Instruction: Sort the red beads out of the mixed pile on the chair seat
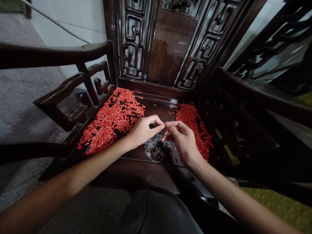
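Observation:
My left hand [144, 130] and my right hand [180, 135] meet over the middle of a dark wooden chair seat [159, 112]. Thumb and index finger of each are pinched together, and the fingertips of both hands touch. Whatever lies between them is too small to make out. A wide spread of small red pieces [114, 117] covers the seat to the left, close to my left hand. Beyond my right hand lies a second pile of red pieces [191, 120]. Below the hands is a scatter of small clear or whitish pieces [157, 149].
The carved chair back [172, 48] rises behind the seat. A left armrest [58, 53] and a dark right armrest [265, 94] flank it. A pale cable [58, 22] runs along the tiled wall. Yellow textured material [275, 208] shows at lower right.

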{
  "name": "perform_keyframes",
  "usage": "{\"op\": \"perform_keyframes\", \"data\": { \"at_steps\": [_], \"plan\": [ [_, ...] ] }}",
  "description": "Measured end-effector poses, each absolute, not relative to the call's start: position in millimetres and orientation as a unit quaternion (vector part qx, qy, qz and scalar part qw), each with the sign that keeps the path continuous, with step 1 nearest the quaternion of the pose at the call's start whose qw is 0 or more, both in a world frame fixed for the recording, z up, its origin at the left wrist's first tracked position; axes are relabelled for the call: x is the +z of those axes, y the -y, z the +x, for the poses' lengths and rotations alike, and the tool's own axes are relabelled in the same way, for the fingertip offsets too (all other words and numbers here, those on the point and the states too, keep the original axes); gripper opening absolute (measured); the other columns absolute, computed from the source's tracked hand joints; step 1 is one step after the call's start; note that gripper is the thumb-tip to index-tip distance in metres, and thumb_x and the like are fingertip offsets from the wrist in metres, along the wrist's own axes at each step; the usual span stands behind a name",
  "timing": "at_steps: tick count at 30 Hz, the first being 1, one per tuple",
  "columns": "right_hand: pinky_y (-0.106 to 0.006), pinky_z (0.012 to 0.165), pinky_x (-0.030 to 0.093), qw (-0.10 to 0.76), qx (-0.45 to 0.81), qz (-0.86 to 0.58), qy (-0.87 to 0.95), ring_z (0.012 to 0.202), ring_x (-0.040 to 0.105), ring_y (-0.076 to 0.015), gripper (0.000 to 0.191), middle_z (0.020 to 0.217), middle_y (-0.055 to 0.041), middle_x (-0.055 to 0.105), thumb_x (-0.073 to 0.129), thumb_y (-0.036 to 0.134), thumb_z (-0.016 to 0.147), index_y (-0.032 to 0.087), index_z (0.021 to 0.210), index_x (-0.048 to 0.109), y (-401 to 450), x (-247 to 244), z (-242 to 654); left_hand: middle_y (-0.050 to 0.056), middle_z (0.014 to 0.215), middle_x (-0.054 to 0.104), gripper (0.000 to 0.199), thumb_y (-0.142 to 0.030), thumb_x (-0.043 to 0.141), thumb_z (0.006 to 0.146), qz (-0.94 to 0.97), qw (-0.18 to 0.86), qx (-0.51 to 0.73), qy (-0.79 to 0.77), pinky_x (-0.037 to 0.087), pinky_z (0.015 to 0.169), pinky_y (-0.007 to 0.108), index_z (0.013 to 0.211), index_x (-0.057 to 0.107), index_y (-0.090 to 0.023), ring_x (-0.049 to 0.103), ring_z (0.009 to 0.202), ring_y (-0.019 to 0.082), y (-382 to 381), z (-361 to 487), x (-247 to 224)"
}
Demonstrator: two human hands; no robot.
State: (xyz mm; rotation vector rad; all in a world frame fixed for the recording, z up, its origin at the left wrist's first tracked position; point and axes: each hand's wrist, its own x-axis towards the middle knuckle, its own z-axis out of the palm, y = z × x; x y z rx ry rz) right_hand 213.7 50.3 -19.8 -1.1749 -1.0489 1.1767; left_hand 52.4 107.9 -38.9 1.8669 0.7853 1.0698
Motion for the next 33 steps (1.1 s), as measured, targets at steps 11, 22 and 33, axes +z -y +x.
{"op": "perform_keyframes", "data": {
  "at_steps": [11,22,33],
  "plan": [
    [-0.027,0.057,0.047,0.543,0.444,-0.503,0.505,0.053,0.058,-0.0137,0.029,0.065,0.0033,0.062,0.065,0.050,0.094,0.021,0.089,0.065,-54.5,-7.8,207.2,0.004,0.092,0.074,0.015,-0.032,0.067,0.093,0.688,0.448,0.462,-0.335,0.055,0.082,0.030,0.090,0.068,-0.018,0.070,0.088,0.018,-105.7,51.5,-36.2],
    [-0.027,0.054,0.042,0.494,0.351,-0.570,0.555,0.055,0.055,-0.0153,0.027,0.066,0.0027,0.061,0.055,0.047,0.098,0.022,0.101,0.065,-69.9,-34.5,222.8,0.004,0.106,0.076,0.019,-0.035,0.062,0.097,0.722,0.425,0.410,-0.360,0.056,0.088,0.030,0.110,0.066,-0.022,0.073,0.100,0.020,-109.8,53.7,-45.6],
    [-0.033,0.063,0.054,0.364,0.377,-0.527,0.669,0.069,0.068,-0.0217,0.017,0.081,-0.0018,0.073,0.085,0.026,0.075,0.031,0.088,0.075,10.8,64.0,275.7,0.001,0.100,0.078,0.013,-0.028,0.058,0.096,0.759,0.275,0.388,-0.444,0.053,0.087,0.032,0.103,0.070,-0.025,0.073,0.094,0.020,-120.9,43.5,-50.4]
  ]
}}
